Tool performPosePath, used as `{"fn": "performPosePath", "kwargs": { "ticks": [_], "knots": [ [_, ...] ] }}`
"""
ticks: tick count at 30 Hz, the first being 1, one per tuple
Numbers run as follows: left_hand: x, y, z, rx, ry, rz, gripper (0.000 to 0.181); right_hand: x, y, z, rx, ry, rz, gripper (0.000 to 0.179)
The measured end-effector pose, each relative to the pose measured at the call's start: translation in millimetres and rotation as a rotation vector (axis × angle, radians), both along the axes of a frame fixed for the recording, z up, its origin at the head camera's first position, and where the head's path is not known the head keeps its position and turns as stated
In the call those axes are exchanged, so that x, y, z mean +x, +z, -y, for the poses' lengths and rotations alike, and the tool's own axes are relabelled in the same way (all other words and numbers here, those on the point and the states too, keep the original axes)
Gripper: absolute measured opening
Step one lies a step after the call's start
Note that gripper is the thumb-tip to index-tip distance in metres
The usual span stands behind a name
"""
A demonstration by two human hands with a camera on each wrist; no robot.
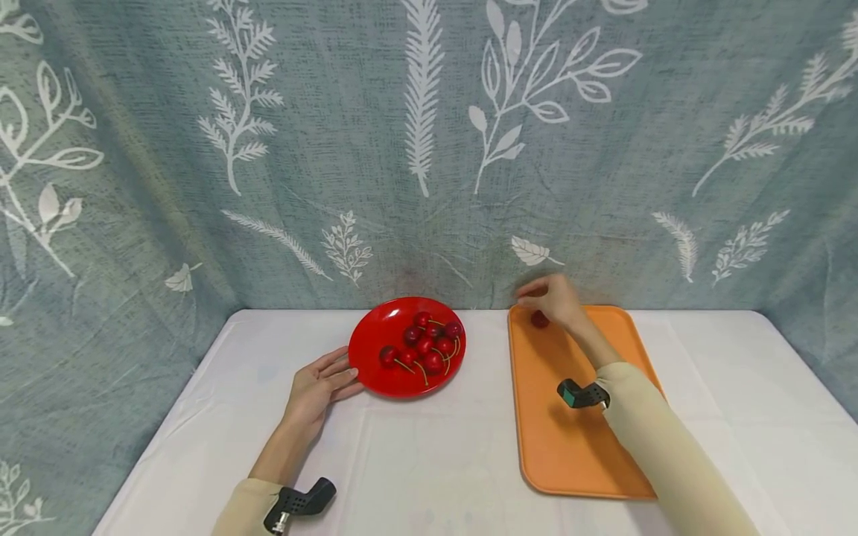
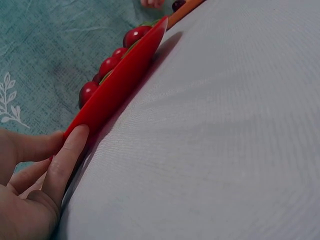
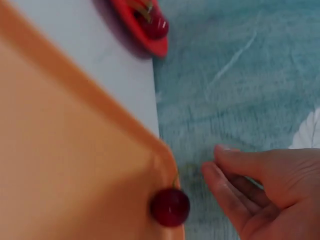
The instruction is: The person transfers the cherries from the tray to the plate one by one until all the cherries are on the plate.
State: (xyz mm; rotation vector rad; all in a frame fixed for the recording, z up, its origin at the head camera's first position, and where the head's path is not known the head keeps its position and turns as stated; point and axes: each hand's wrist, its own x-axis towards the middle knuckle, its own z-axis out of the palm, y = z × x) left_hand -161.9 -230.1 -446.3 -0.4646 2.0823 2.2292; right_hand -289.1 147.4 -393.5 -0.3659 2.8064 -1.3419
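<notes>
A round red plate (image 1: 375, 380) carries several dark red cherries (image 1: 424, 345) with green stems. My left hand (image 1: 325, 387) grips its left rim, thumb over the edge and other fingers along the side and underneath. Up close, the left wrist view shows fingertips (image 2: 77, 135) against the plate's outer wall. At the far left corner of an orange tray (image 1: 536, 439), a single cherry (image 3: 170, 207) overlaps the rim. Just beyond it, my right hand (image 1: 553, 299) has thumb and index fingertips (image 3: 212, 170) drawn close together, and the cherry's faint, blurred stem leads toward them.
A white cloth covers the table (image 1: 429, 454), its back edge meeting a grey-green curtain (image 1: 335, 149) with white leaf prints. The plate stands left of the tray, with a strip of white cloth between them. My right forearm (image 1: 663, 439) crosses over the tray.
</notes>
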Motion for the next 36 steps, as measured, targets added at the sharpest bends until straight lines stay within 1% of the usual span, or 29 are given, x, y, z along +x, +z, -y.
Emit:
{"fn": "performPosePath", "kwargs": {
  "ticks": [3, 7, 9, 12, 17, 21, 30, 36],
  "knots": [
    [0.0, -0.1, -0.2, 0.002, 0.002, -0.005, 0.056, -5.1, 1.4, -2.9, 0.109, 0.014, -0.034, 0.018],
    [-0.6, 0.3, -1.2, 0.013, -0.002, -0.013, 0.055, -10.4, 0.0, -4.0, 0.203, 0.048, -0.062, 0.02],
    [-1.1, 0.5, -1.8, 0.014, -0.002, -0.014, 0.055, -12.3, -1.8, -4.0, 0.246, 0.062, -0.077, 0.021],
    [-1.3, 0.1, -2.4, 0.02, -0.003, -0.019, 0.055, -14.7, -4.7, -3.5, 0.279, 0.072, -0.087, 0.021],
    [-1.0, -0.6, -2.6, 0.014, -0.008, -0.015, 0.055, -15.5, -8.1, -1.6, 0.3, 0.07, -0.081, 0.017],
    [0.2, -0.3, -2.0, 0.015, -0.012, -0.021, 0.055, -15.7, -10.2, -1.0, 0.297, 0.066, -0.074, 0.012],
    [1.1, -0.1, -1.9, -0.001, 0.001, -0.023, 0.054, -14.1, -18.6, 2.0, 0.301, 0.061, -0.127, 0.007],
    [2.2, -0.2, -0.1, 0.003, 0.002, -0.025, 0.054, -12.8, -17.8, 4.0, 0.273, 0.064, -0.127, 0.008]
  ]
}}
